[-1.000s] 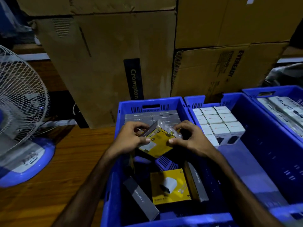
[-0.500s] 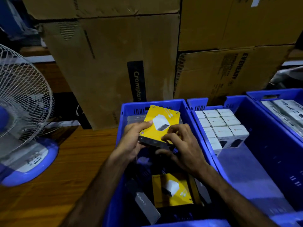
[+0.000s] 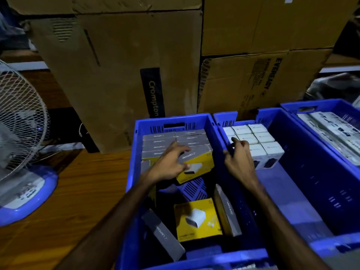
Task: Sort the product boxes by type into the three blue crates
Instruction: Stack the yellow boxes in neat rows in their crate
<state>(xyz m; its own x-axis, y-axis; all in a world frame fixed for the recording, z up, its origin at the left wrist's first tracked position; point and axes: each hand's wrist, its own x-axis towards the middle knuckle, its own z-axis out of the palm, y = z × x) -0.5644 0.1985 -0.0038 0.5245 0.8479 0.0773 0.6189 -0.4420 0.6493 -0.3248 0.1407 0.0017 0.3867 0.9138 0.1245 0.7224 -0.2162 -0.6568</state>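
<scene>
A wooden table (image 3: pixel 64 193) is carrying three blue crates (image 3: pixel 134 152) side by side. A fan (image 3: pixel 21 133) is standing at its left, and cardboard cartons (image 3: pixel 120 75) are apparently resting behind the crates.

We take this for a stockroom or the back of an electrical goods shop. Large brown cartons (image 3: pixel 120 75) printed with brand names are stacked against the back, one on another. In front of them 3 blue crates (image 3: pixel 136 145) stand side by side, filled with rows of small retail boxes: yellow-and-grey ones (image 3: pixel 196 219), white ones (image 3: pixel 251 137). A pedestal fan (image 3: pixel 21 133) stands on the wooden table (image 3: pixel 81 191) at left.
</scene>
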